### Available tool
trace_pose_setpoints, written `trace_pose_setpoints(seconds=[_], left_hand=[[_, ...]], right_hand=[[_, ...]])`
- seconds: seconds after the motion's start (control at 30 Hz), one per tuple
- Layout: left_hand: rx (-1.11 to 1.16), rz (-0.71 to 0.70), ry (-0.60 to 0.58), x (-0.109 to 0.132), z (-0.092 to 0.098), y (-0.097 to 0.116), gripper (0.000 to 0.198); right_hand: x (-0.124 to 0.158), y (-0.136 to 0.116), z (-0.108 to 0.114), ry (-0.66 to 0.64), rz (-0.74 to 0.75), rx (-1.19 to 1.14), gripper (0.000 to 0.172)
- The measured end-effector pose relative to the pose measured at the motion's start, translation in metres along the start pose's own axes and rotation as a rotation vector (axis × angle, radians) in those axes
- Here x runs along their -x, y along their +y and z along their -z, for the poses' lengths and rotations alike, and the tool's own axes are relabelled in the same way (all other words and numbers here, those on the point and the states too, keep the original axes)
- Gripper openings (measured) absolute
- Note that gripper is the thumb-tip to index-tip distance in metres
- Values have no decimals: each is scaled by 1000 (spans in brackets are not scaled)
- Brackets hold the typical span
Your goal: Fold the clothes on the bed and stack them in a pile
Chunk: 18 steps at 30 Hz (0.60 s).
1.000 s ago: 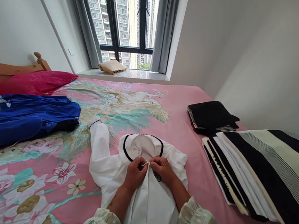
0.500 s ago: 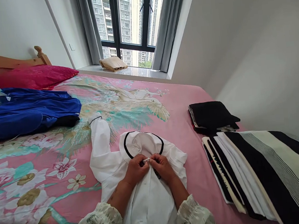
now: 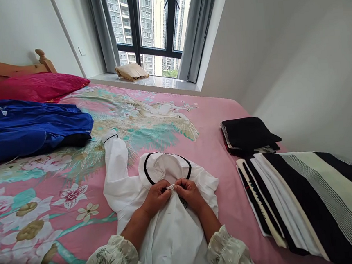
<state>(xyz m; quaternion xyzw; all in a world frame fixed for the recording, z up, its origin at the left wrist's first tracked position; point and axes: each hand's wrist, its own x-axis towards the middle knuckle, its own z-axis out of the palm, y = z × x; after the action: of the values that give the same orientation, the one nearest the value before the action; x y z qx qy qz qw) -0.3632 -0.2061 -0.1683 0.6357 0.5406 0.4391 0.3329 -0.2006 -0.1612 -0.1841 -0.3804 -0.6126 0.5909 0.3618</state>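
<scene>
A white shirt (image 3: 170, 239) with black trim round its collar lies front up on the bed, its collar pointing away from me. One sleeve stretches out to the upper left. At the base of the collar, my left hand (image 3: 156, 197) pinches one edge of the front opening. Close beside it, my right hand (image 3: 191, 194) pinches the other edge, and the fingertips of both hands almost meet. A small bit of white cloth shows between them; any button there is hidden by the fingers. Below the right hand, a dark round mark shows on the shirt.
Folded clothes (image 3: 293, 204) in black, white and cream lie stacked on the right, with a folded black garment (image 3: 250, 135) behind them. Blue clothes (image 3: 39, 123) and a red pillow (image 3: 33, 87) are at the left. The bed has a pink flowered sheet (image 3: 211, 116); a tan bundle (image 3: 131, 72) sits on the windowsill.
Both hands stay at the collar's base, with fingers shifting slightly on the shirt's edges. More of the dark round mark now shows. The whole view has moved a little.
</scene>
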Motion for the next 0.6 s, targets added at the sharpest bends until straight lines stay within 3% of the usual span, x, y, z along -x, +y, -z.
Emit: trace_pose_setpoints(seconds=[0.33, 0.6], left_hand=[[68, 54, -28, 0, 0, -5, 13], [130, 139, -21, 0, -3, -4, 27]], right_hand=[[0, 4, -1, 3, -12, -16, 31], [-2, 3, -1, 48, 2, 24, 30]])
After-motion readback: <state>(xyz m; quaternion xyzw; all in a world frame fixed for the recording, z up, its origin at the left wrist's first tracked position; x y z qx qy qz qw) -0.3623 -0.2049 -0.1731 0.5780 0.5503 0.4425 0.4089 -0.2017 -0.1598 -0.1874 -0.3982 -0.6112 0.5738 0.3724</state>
